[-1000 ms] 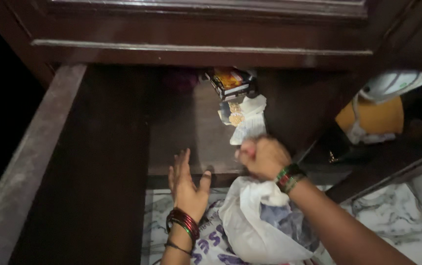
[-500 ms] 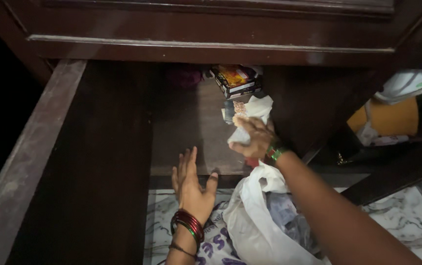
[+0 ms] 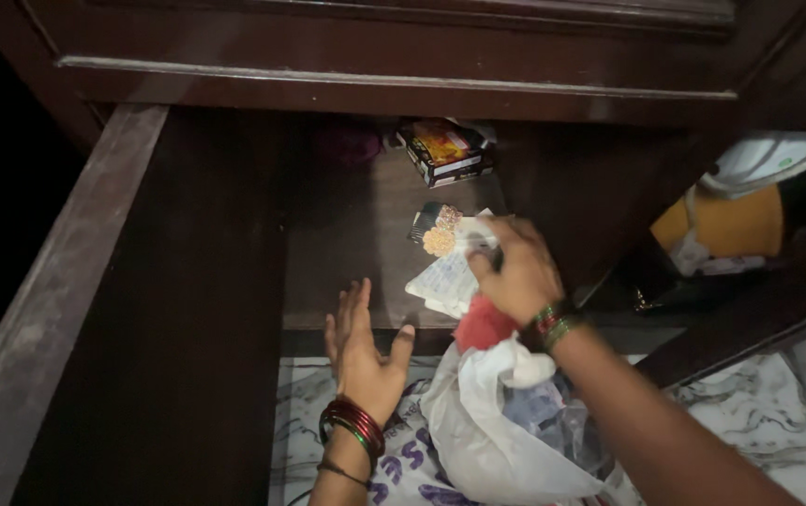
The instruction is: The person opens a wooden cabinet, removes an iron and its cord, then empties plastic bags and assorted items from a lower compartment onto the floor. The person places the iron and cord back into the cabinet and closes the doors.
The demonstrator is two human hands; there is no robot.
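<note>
White paper wad [image 3: 445,281] sits on the dark wooden shelf [image 3: 347,244] of the cabinet, near the front edge, under the right hand [image 3: 515,272]. Right grip: fingers curled onto the top of the wad, pinching it; can't tell how firm. A red item [image 3: 483,326] shows just below that palm, touching the white bag [image 3: 487,422]; whether it is held, can't tell.

Left hand [image 3: 364,351]: released, flat, fingers spread, resting on the shelf's front edge, apart from the wad.

Gold trinkets [image 3: 440,234] lie just beside the wad's top edge, touching or nearly so. Box [image 3: 448,152], colourful, sits further back, well apart.

Bag is open-mouthed on the marble floor [image 3: 778,412], right under the right wrist. Yellow object [image 3: 717,225] with a white cap off to the right, not involved.

Judgement: to handle the wad cleanly, close fingers around the whole crumple, not one corner — loose paper tears or sheds. Keep clear of the trinkets so they don't drag along. Left hand braced is good for balance.
</note>
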